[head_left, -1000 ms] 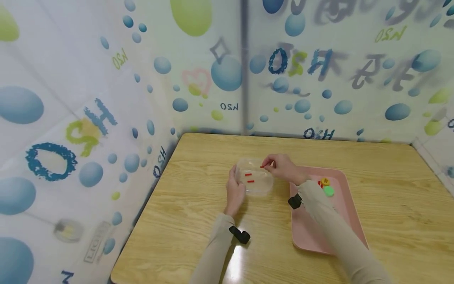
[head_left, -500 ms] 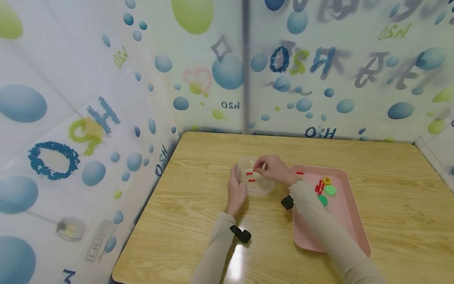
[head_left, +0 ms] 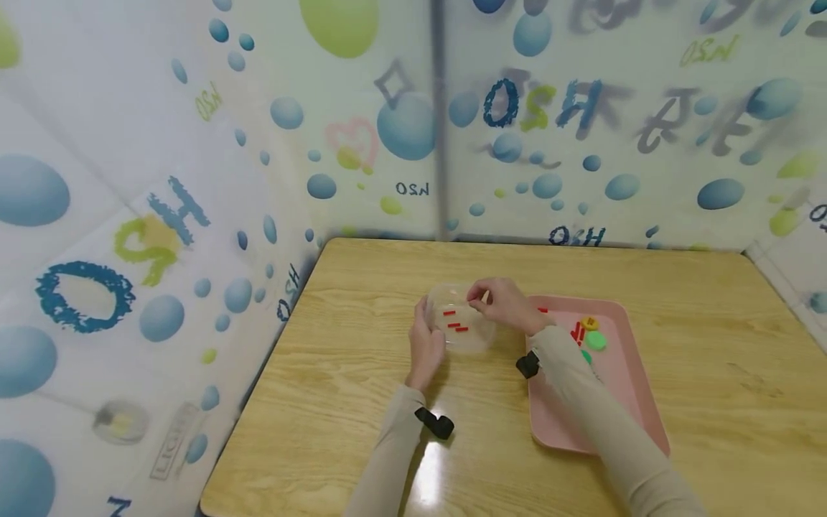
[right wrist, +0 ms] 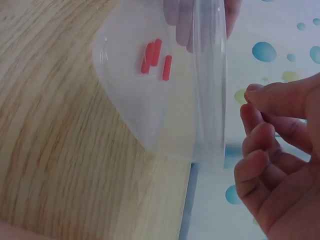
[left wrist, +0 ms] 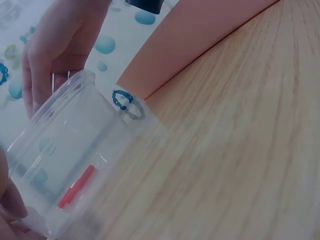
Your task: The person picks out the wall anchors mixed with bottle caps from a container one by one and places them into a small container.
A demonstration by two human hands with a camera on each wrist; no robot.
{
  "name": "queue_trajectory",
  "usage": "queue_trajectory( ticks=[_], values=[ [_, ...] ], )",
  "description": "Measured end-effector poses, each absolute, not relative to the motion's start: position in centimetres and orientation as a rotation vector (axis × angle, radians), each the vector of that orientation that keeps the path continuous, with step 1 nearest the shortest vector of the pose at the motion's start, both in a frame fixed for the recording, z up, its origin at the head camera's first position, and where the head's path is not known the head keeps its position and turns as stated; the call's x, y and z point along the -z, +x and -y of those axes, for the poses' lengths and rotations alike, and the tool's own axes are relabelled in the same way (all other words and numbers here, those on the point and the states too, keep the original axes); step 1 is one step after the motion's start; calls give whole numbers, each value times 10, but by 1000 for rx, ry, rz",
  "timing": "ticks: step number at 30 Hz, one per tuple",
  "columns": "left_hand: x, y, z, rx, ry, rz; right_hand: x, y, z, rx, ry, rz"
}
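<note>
A clear plastic container (head_left: 479,336) stands on the table, gripped along its left side by my left hand (head_left: 426,352). Inside lie three short red sticks (head_left: 449,313), also visible as red pieces (right wrist: 167,68) in the right wrist view. My right hand (head_left: 507,305) hovers at the container's right rim. In the right wrist view its thumb (right wrist: 280,97) sits just apart from the index finger, the other fingers loosely bent, and nothing shows between them. Seen from the left wrist, the container wall (left wrist: 107,132) lets the red sticks show through.
To the right, a pink tray (head_left: 629,402) holds several red sticks (head_left: 578,333), a yellow button-like piece (head_left: 589,324), a light green disc (head_left: 596,340) and a darker green piece (head_left: 586,356). The right forearm crosses over it. A patterned wall borders the wooden table (head_left: 310,373).
My right hand has brought a red stick over the container and let it go; a third stick now lies inside. That hand has drawn back slightly right. The left hand keeps its hold.
</note>
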State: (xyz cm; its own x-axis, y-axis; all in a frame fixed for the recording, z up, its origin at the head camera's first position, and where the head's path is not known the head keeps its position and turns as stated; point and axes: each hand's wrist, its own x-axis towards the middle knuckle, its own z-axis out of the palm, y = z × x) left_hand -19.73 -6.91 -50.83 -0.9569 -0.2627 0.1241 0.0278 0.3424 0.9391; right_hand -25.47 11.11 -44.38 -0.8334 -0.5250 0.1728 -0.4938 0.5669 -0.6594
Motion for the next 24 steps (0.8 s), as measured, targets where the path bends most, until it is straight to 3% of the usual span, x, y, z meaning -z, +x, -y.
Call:
queue_trajectory(
  ticks=[24],
  values=[
    [509, -198, 69, 1697, 214, 2347, 444, -255, -182, 1143, -685, -2858]
  ],
)
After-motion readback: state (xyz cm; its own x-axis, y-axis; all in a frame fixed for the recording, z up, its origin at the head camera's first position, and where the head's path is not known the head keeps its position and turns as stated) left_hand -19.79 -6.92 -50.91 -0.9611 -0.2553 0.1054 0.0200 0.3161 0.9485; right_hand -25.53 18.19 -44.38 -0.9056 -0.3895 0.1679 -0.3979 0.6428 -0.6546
